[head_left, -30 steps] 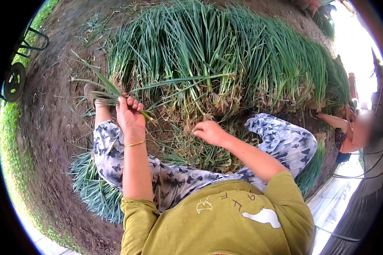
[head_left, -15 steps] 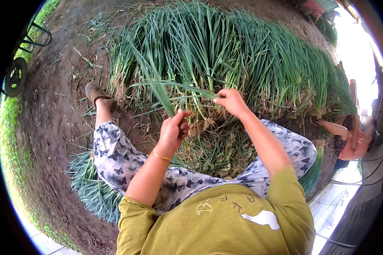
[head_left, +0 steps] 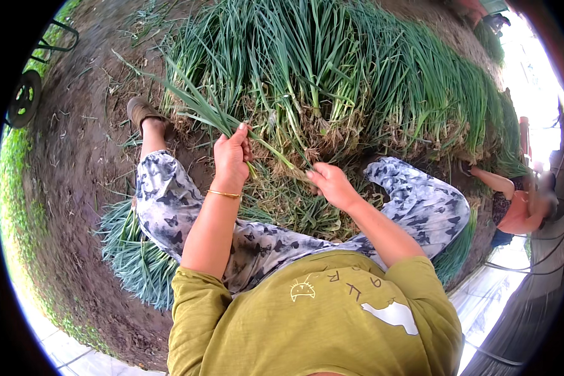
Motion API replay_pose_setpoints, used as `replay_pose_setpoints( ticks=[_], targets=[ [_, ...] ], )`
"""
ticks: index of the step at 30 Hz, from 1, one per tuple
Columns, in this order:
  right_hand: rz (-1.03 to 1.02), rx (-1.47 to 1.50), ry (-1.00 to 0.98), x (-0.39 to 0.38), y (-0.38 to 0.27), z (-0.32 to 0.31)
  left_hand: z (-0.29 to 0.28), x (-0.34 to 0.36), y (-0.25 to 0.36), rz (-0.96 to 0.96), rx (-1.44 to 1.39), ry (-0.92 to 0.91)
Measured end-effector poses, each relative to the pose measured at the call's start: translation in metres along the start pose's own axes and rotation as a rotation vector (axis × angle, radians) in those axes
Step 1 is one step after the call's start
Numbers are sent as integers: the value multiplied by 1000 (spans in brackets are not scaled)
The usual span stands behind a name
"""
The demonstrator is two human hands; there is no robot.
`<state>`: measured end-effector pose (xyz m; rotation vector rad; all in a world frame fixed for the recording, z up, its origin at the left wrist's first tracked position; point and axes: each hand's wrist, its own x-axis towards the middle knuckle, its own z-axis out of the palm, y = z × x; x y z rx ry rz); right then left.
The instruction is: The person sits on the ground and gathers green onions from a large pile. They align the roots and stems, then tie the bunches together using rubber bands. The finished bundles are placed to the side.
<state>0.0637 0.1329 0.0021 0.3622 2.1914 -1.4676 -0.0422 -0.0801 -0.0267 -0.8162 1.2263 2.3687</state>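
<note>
A green onion [head_left: 271,149] is stretched between my two hands, its leaves fanning out to the upper left. My left hand [head_left: 232,156] is closed round it where stalk meets leaves, with a gold bangle on that wrist. At its pale root end, the fingers of my right hand [head_left: 332,184] pinch the stalk. Just beyond my hands lies a long heap of green onions [head_left: 307,56], brown roots toward me and leaves pointing away. Between my legs sits a pile of stripped leaves and trimmings [head_left: 294,203].
Bundled green onions [head_left: 138,254] lie beside my left leg, and more [head_left: 454,250] by my right knee. Another person [head_left: 520,210] sits at the far right. A wheel [head_left: 24,99] stands at the left edge. Bare soil [head_left: 69,188] spreads on the left.
My right hand has come down from the leaves to the onion's root end. My left hand has moved up and left, and the leaves now slant to the upper left.
</note>
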Motion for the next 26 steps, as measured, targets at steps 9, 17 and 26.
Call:
replay_pose_setpoints(
  ticks=[9,17,26],
  targets=[
    [-200,-234,-1,-21,-7,-16,3,-4,-3,-2,45,-50],
    [-261,88,-216,26,-43,64,2,-33,8,137,-38,-176],
    [-462,-565,20,97,-17,28,-3,-11,51,330,-211,-128]
  ],
)
